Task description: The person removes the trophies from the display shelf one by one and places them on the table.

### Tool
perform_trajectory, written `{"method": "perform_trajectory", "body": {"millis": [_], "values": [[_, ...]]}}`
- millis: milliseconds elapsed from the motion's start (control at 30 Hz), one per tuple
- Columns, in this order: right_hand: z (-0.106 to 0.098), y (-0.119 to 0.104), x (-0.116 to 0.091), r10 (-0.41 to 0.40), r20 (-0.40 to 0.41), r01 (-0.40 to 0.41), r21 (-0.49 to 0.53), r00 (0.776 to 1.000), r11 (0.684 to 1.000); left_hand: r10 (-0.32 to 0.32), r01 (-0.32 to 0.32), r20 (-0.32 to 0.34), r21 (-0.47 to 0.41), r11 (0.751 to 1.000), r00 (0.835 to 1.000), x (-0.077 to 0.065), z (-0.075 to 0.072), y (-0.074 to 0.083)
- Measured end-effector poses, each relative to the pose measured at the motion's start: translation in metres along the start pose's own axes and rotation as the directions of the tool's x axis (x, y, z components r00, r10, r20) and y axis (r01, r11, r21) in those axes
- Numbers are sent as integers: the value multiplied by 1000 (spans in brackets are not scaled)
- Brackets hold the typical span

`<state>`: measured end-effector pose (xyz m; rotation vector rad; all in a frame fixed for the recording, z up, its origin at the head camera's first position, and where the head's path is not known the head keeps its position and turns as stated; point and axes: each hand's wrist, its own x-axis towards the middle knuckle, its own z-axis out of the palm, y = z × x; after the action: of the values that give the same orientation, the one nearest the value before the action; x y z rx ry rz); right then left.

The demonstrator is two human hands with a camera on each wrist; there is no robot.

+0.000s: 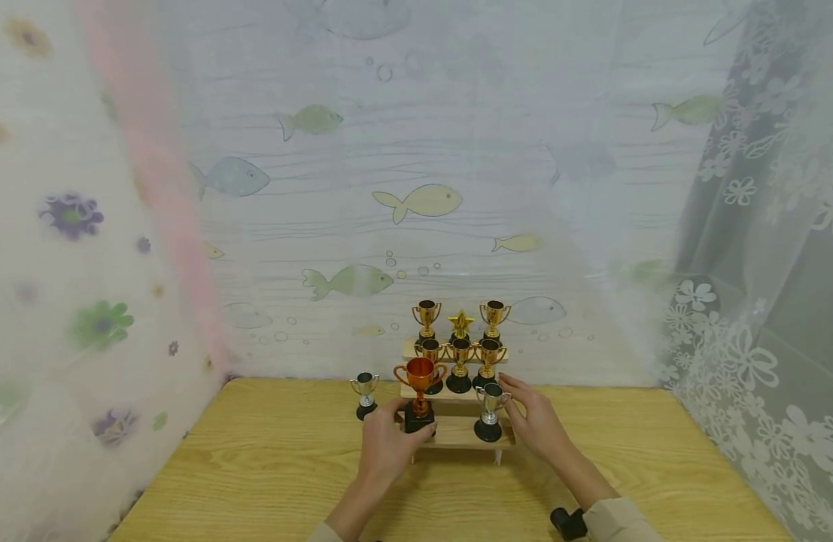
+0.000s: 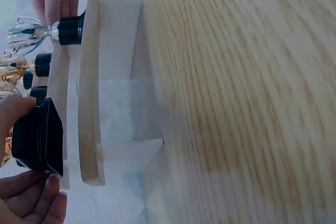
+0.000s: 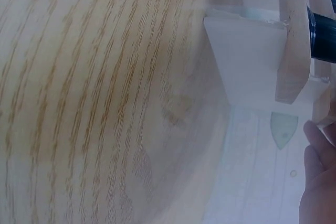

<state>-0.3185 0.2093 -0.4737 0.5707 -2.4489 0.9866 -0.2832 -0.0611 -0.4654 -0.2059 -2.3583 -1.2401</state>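
Bronze trophy [image 1: 421, 374]: upright in the left hand [image 1: 384, 444], over the left end of the lowest shelf [image 1: 457, 434] of the wooden stand [image 3: 294, 66]; the left wrist view shows a gap between base and board, so it seems held up rather than resting.
Left hand grip: thumb and fingers clamped on the black base [image 2: 37, 137], probably because the square block offers flat faces and leaves the handles clear.
Right hand [image 1: 539, 421]: fingers mostly straight, thumb apart from them, clamped on nothing visible; it lies at the stand's right end, perhaps to steady it. Whether it touches, I cannot tell.
Front silver cup [image 1: 490, 410]: on the lowest shelf near its right end, which leaves bare board to its left.
Middle shelf [image 1: 408, 392]: three gold cups [image 1: 460, 357] side by side.
Top shelf [image 1: 409, 349]: two more cups [image 1: 426, 316] flanking a gold star [image 1: 460, 324]; the stepped tiers presumably keep the back row visible.
Second silver cup [image 1: 366, 388]: on the bench [image 1: 253, 452], left of the stand, near the left hand.
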Motion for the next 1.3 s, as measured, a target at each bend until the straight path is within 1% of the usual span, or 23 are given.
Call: {"method": "perform_trajectory", "body": {"millis": [67,233,500,733,1133,1300], "values": [[0,1,0,8,2,-8,3,1000,1000,10,-10,-11,13,1000,1000,0,-2,-2],[1,2,0,10,8,-10,5,1000,1000,-1,1,-17,32,999,1000,-1,-7,-8],[2,3,-1,3,4,-3,3,1000,1000,-13,15,-36,66,998,999,-1,-19,-21],[3,4,0,7,0,-7,2,1000,1000,-28,29,-34,53,998,999,0,-28,-31],[1,3,0,14,9,-14,8,1000,1000,-36,39,-38,60,997,999,3,-36,-43],[1,2,-1,11,9,-11,8,1000,1000,-52,56,-41,91,994,998,1,-39,-49]]}}
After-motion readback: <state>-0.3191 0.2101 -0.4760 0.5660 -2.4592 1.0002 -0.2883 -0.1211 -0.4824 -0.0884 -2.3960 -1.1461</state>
